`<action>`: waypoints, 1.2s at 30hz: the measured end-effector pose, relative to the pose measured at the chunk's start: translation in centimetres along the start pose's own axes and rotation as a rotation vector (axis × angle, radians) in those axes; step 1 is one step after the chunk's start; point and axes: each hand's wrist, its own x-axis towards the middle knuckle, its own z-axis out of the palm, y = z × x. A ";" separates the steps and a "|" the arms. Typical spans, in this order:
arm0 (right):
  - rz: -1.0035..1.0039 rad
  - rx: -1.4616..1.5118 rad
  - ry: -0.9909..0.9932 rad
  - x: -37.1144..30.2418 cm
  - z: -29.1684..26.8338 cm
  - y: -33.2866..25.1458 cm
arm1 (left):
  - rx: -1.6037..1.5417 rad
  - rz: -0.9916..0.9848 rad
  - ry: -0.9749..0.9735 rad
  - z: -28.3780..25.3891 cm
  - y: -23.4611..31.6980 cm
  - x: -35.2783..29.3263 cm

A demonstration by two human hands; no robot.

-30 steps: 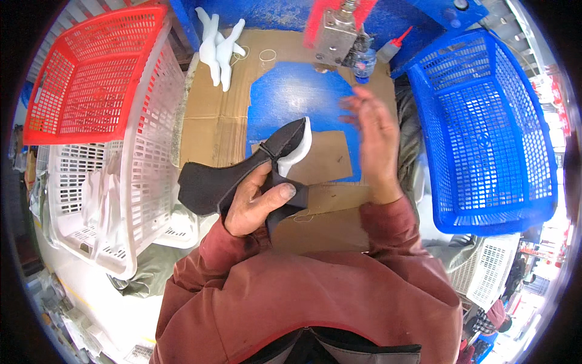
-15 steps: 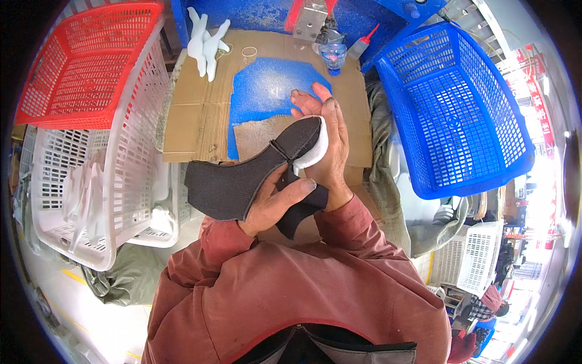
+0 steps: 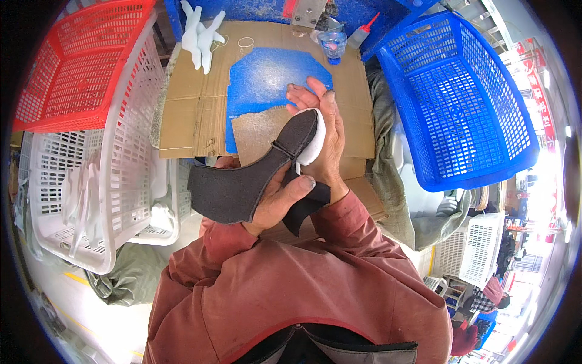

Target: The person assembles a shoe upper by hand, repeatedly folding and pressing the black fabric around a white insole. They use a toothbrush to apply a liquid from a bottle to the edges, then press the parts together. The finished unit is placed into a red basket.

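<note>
A dark grey padded fabric piece (image 3: pixel 233 185) with a raised seam slants up to the right in front of me, a white part (image 3: pixel 312 145) edging its narrow end. My left hand (image 3: pixel 276 203) is closed on its middle, thumb on the near side; most of its other fingers are hidden behind the fabric. My right hand (image 3: pixel 330 130) cups the narrow end, the white part against its palm. Its fingers curve past the tip, slightly apart. A thin black flap (image 3: pixel 306 206) hangs under the piece by my right wrist.
Cardboard (image 3: pixel 194 115) and a blue sheet (image 3: pixel 260 73) cover the bench. Branching white pieces (image 3: pixel 200 36), a clear cup (image 3: pixel 332 45) and a red-tipped bottle (image 3: pixel 364 31) stand at the back. Red (image 3: pixel 79 67) and white baskets (image 3: pixel 112 188) are left, a blue basket (image 3: pixel 458 109) right.
The narrow end has tipped slightly to the left, and my right fingers have shifted a little with it. Both hands keep the same hold. The bench sits slightly higher in view.
</note>
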 end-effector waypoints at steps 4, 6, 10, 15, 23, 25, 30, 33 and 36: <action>0.025 0.020 0.013 0.3 -0.1 0.5 | -0.068 0.051 0.057 1.2 -1.4 0.1; 0.034 0.020 0.020 0.5 -0.2 0.7 | 0.020 0.101 0.065 1.2 -2.0 0.3; 0.051 0.034 0.030 0.7 -0.2 0.9 | 0.235 0.118 -0.023 0.5 -2.7 0.3; 0.053 0.057 0.035 0.9 -0.1 1.2 | 0.691 0.045 -0.035 0.7 -2.7 -0.2; 0.040 -0.004 0.058 1.1 -0.2 1.7 | 0.689 0.104 0.042 0.8 -1.3 0.5; 0.009 -0.009 0.053 1.2 -0.3 1.8 | 0.718 0.024 -0.038 0.7 -0.9 0.3; -0.071 -0.015 0.047 1.3 -0.6 2.5 | 0.648 0.088 0.024 0.9 -1.8 0.2; -0.145 -0.065 0.054 1.4 -0.8 3.0 | 0.490 0.035 0.053 1.8 -2.6 0.3; -0.203 -0.143 0.056 1.6 -1.0 3.3 | 0.293 0.068 0.073 2.3 -3.0 0.2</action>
